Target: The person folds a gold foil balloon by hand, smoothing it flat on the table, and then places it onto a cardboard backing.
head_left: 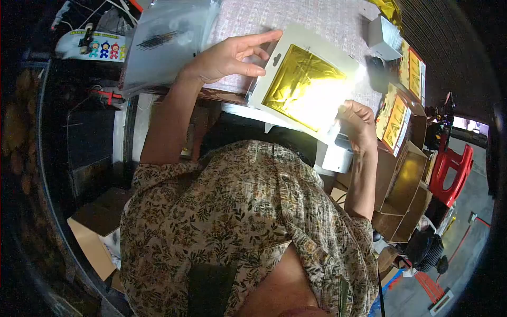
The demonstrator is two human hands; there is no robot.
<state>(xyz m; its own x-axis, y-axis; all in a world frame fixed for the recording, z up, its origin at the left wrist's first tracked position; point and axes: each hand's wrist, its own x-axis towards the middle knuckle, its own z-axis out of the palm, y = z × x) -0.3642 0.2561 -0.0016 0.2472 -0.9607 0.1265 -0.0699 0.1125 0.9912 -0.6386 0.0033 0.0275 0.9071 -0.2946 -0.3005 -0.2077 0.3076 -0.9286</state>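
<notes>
A flat whitish packet [257,96] with a hang hole lies tilted over the table's front edge. Inside it shows a shiny gold foil sheet [296,79], its lower right washed out by glare. My left hand [229,58] is open at the packet's left side, thumb and index finger apart, their tips right at its edge. At the lower right corner, my right hand [360,124] pinches the packet between thumb and curled fingers.
Clear plastic bags [169,45] lie on the patterned table cover [240,18] at the left. A stack of white cards [384,38] stands at the back right. Printed boxes [396,124] and open cardboard boxes [404,185] line the right side, near a red plastic stool [451,174].
</notes>
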